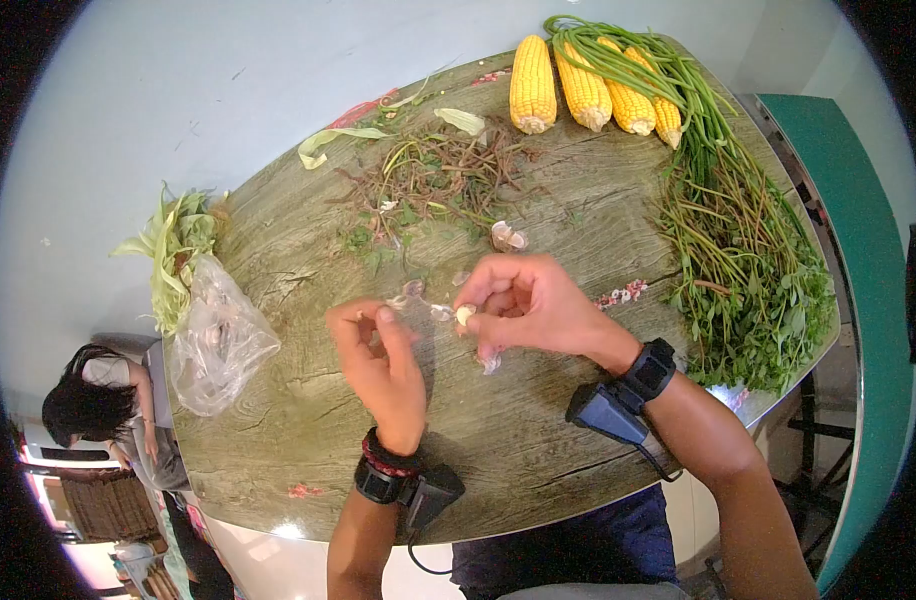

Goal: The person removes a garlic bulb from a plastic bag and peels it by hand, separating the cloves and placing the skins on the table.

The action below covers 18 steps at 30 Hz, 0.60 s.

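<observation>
My right hand (523, 305) pinches a pale garlic clove (465, 315) between thumb and fingertips, above the middle of the table. To its left, my left hand (378, 350) has its thumb and fingers drawn together; a whitish scrap shows by the fingertips, too small to tell whether it is held. Papery garlic skin (412, 291) lies just beyond the left fingertips. Some purplish-white garlic (490, 360) shows beneath the right hand, partly hidden. Beyond that hand sits an opened piece of a garlic bulb (508, 237).
Trimmed stems (448, 170) are heaped at the back. Corn cobs (533, 85), long green beans (678, 75) and leafy greens (748, 310) line the right side. At left are a clear plastic bag (218, 340) and corn husks (173, 245). Another person (103, 395) is beyond the left edge.
</observation>
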Each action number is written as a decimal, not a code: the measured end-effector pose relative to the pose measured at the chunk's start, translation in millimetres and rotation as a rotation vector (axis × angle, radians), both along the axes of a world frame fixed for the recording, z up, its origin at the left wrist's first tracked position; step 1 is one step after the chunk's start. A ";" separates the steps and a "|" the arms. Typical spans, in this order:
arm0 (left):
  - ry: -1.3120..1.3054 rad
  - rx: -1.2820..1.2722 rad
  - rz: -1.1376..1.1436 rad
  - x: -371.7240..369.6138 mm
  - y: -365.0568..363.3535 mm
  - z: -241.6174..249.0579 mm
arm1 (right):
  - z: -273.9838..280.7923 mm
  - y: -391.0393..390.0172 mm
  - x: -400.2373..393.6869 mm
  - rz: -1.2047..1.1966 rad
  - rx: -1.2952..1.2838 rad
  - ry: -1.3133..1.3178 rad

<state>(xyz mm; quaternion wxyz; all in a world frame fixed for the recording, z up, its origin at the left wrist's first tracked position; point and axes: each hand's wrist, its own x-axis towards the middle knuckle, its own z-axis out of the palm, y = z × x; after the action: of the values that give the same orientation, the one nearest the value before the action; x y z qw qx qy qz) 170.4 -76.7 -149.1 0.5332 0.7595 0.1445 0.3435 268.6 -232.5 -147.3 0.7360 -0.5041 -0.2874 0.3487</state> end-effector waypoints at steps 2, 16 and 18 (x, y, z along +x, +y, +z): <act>-0.067 -0.071 0.024 2.2 3.2 -2.7 | 1.3 -0.6 0.7 -0.003 -0.018 0.007; 0.131 0.319 -0.064 -0.7 2.5 6.7 | 16.2 -5.4 1.1 -0.030 -0.073 0.079; 0.124 0.312 -0.064 -1.1 3.7 5.8 | 9.9 -3.9 2.0 -0.042 -0.060 0.041</act>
<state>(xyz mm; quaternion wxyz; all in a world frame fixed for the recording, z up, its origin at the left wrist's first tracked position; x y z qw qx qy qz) 169.3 -73.0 -143.2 0.4096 0.8571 0.0977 0.2969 270.6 -236.4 -137.4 0.7333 -0.5247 -0.2512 0.3520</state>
